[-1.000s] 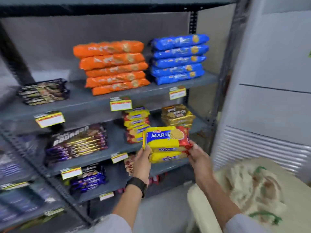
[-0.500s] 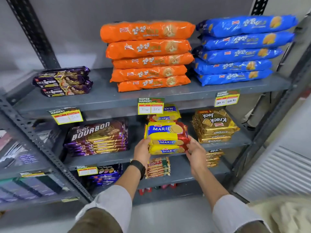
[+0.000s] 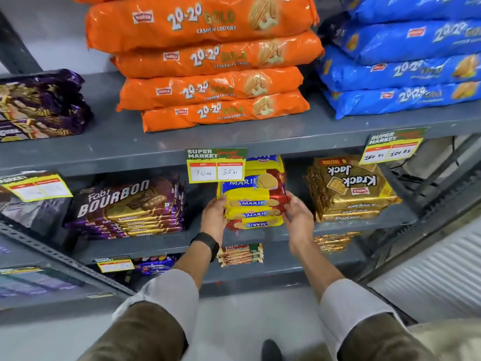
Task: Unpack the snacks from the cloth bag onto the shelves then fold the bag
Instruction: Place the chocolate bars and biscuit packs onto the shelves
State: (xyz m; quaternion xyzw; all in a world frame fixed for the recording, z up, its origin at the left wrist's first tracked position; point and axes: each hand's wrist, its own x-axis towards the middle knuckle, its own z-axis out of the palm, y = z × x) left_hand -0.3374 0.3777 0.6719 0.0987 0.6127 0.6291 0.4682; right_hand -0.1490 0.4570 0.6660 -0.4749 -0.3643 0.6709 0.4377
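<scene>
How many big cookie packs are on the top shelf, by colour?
Orange 20-20 Gold cashew cookie packs: 4 in full, plus the edge of another at the top of the frame
Blue 20-20 Gold cookie packs: 4
Total: 8 in full

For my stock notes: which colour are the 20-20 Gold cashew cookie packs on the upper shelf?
Orange, with white lettering; the 20-20 Gold cashew cookie packs show clearly in the head view.
</scene>
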